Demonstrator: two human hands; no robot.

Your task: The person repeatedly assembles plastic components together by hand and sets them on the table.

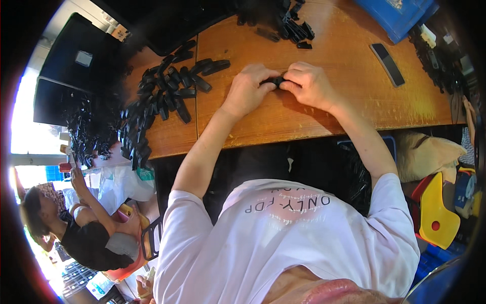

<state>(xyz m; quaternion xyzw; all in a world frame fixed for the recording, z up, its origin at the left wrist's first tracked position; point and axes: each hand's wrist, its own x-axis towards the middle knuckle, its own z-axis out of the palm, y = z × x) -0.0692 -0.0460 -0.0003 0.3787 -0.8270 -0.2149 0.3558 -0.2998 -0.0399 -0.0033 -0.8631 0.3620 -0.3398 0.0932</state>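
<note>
Over the wooden table [243, 129], my left hand [247, 88] and my right hand [309, 85] meet with fingertips almost touching. Between them is a small black plastic part [276, 81], pinched from the left and right by thumbs and fingers. Most of the part is covered by my fingers, so its exact kind cannot be made out. To the left of my left hand lies a loose heap of long black plastic pieces [174, 83]. Beyond my hands, a second group of black pieces [296, 30] rests near the far edge.
A phone [387, 64] lies on the table at right, with a blue bin [397, 20] behind it. More black parts [435, 58] are piled at the far right. Black crates [76, 61] stand at left. Another person [96, 228] sits at lower left; a yellow chair [439, 215] is at right.
</note>
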